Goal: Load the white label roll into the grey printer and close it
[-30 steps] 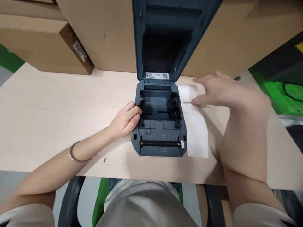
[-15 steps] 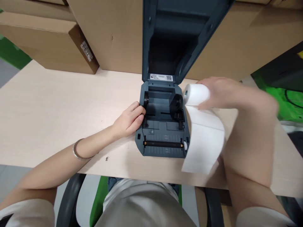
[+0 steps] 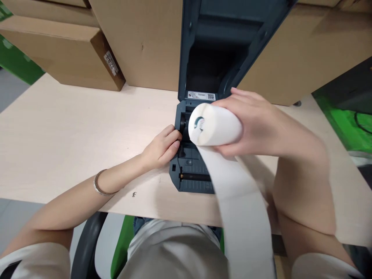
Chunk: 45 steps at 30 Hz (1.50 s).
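Note:
A dark blue-grey label printer (image 3: 175, 170) stands on the table with its lid (image 3: 223, 38) raised. Curled over the printer's left rim is my left hand (image 3: 164, 147), its fingertips reaching inside near the black roll holder (image 3: 183, 122). My right hand (image 3: 252, 124) grips a white label roll (image 3: 217, 126) from its right end, above the printer's bay. From the roll a long strip of labels (image 3: 244, 209) hangs down past the table's front edge. The roll and strip cover the right half of the printer. Part of the black platen roller (image 3: 194, 177) shows at the front.
Cardboard boxes (image 3: 58, 50) stand along the back, behind the printer and to its left. A dark object (image 3: 345, 85) and green material (image 3: 354, 128) are at the right. The table's front edge and a chair armrest (image 3: 87, 244) lie close to my body.
My right hand has carried the label roll leftward from beside the printer to over its bay. The hanging strip now reaches lower and nearer to me. My left hand keeps its place on the rim.

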Each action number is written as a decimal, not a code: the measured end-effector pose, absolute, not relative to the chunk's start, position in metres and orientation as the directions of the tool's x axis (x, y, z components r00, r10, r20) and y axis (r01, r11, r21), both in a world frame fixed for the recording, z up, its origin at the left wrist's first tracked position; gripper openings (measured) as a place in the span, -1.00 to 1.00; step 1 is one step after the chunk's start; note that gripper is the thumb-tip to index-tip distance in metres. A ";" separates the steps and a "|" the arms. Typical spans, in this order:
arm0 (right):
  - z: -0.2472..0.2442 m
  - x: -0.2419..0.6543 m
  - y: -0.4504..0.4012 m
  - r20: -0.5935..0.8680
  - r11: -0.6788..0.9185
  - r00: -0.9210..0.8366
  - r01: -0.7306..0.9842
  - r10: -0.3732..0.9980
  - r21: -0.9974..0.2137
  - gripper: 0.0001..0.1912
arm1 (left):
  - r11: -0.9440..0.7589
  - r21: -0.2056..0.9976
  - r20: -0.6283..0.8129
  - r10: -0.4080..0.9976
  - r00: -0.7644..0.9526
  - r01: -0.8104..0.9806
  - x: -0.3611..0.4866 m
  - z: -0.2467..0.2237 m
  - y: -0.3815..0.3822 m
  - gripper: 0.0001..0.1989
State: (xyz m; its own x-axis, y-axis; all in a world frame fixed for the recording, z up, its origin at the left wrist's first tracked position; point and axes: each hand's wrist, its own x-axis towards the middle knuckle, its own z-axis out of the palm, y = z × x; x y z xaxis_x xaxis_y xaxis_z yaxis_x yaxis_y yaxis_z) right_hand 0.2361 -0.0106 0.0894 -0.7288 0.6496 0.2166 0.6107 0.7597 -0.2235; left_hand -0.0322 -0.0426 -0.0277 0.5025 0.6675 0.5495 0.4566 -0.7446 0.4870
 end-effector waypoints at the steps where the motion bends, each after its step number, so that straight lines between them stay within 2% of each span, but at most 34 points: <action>1: 0.084 0.231 -0.007 0.213 0.764 -0.734 0.614 0.645 -0.197 -0.41 | -0.743 0.488 0.548 0.669 0.502 0.458 -0.032 -0.028 -0.043 -0.64; 5: 0.066 0.220 0.003 0.131 0.731 -0.719 0.671 0.682 -0.124 -0.39 | -0.746 0.486 0.554 0.665 0.500 0.454 -0.031 -0.028 -0.043 -0.66; 11: 0.046 0.212 0.013 0.059 0.726 -0.724 0.686 0.688 -0.052 -0.46 | -0.768 0.478 0.583 0.641 0.500 0.426 -0.030 -0.029 -0.042 -0.69; 16: 0.042 0.212 0.009 0.060 0.758 -0.757 0.652 0.651 0.001 -0.33 | -0.758 0.480 0.568 0.652 0.502 0.441 -0.030 -0.028 -0.043 -0.69; 19: 0.052 0.209 -0.017 0.137 0.744 -0.743 0.666 0.655 0.053 -0.52 | -0.758 0.481 0.566 0.652 0.504 0.440 -0.030 -0.027 -0.043 -0.68; 21: 0.057 0.206 -0.045 0.167 0.762 -0.758 0.645 0.631 0.047 -0.58 | -0.757 0.482 0.564 0.654 0.505 0.441 -0.031 -0.028 -0.042 -0.67; 24: 0.056 0.203 -0.088 0.168 0.810 -0.801 0.586 0.574 0.028 -0.47 | -0.753 0.488 0.562 0.658 0.501 0.442 -0.031 -0.028 -0.042 -0.67; 26: 0.053 0.200 -0.111 0.163 0.811 -0.806 0.583 0.569 0.054 -0.32 | -0.757 0.488 0.570 0.654 0.498 0.436 -0.031 -0.029 -0.042 -0.67; 30: 0.054 0.192 -0.136 0.044 0.796 -0.801 0.598 0.597 0.094 -0.10 | -0.760 0.486 0.581 0.649 0.491 0.431 -0.030 -0.029 -0.043 -0.67; 36: 0.069 0.192 -0.133 -0.050 0.831 -0.831 0.549 0.554 0.088 -0.13 | -0.730 0.508 0.567 0.683 0.461 0.457 -0.031 -0.031 -0.045 -0.64; 41: 0.074 0.202 -0.124 0.006 0.887 -0.888 0.459 0.459 0.054 -0.20 | -0.727 0.516 0.571 0.686 0.450 0.453 -0.032 -0.033 -0.046 -0.66; 45: 0.074 0.204 -0.124 0.053 0.895 -0.900 0.437 0.434 0.092 -0.24 | -0.727 0.519 0.572 0.686 0.449 0.450 -0.033 -0.033 -0.045 -0.67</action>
